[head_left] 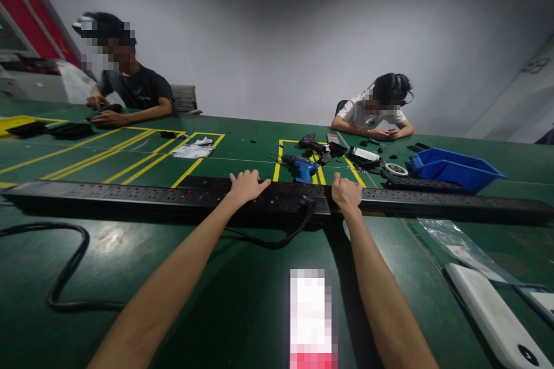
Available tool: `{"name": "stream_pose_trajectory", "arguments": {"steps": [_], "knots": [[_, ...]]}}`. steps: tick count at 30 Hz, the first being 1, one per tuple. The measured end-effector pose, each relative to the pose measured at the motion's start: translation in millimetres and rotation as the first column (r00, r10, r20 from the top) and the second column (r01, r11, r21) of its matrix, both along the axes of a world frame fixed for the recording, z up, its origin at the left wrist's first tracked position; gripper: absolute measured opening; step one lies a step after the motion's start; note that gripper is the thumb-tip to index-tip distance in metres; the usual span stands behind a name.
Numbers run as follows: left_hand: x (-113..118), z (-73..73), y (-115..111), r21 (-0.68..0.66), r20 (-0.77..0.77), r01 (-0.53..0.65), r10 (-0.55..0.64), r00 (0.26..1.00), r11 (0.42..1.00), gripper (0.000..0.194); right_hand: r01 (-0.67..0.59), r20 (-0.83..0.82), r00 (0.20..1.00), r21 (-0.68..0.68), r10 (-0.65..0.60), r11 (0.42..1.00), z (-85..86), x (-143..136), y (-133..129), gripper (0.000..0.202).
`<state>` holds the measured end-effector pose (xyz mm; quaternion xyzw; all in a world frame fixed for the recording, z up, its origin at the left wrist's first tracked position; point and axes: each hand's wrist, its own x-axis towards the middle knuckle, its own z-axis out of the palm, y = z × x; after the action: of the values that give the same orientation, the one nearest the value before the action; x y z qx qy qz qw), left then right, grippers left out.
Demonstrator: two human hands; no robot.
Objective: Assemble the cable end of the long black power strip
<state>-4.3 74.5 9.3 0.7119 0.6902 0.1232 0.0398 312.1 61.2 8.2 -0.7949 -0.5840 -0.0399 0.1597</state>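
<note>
A long black power strip (pixel 142 195) with rows of sockets and small red marks lies across the green table. My left hand (pixel 247 187) rests on its top near the middle, thumb and fingers apart. Farther right, my right hand (pixel 347 191) is wrapped around the strip, its fingers closed and partly hidden. Between my hands a black plug (pixel 305 205) sits at the strip's front side, and its cable (pixel 277 244) loops over the table.
Behind the strip lie a blue drill (pixel 302 167), a second drill (pixel 314 143), white papers (pixel 194 149) and a blue bin (pixel 450 167). A white device (pixel 493 317) and plastic bag (pixel 463 248) are front right. A black cable (pixel 73 265) curls left. Two people sit across.
</note>
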Motion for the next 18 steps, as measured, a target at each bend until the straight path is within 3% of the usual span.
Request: {"name": "stream_pose_trajectory", "arguments": {"steps": [18], "knots": [[-8,-8.5,-7,0.115,0.017,-0.059,0.057,0.998,0.992,0.057,-0.005,-0.01,1.0,0.015,0.005,1.0,-2.6,-15,1,0.071]]}}
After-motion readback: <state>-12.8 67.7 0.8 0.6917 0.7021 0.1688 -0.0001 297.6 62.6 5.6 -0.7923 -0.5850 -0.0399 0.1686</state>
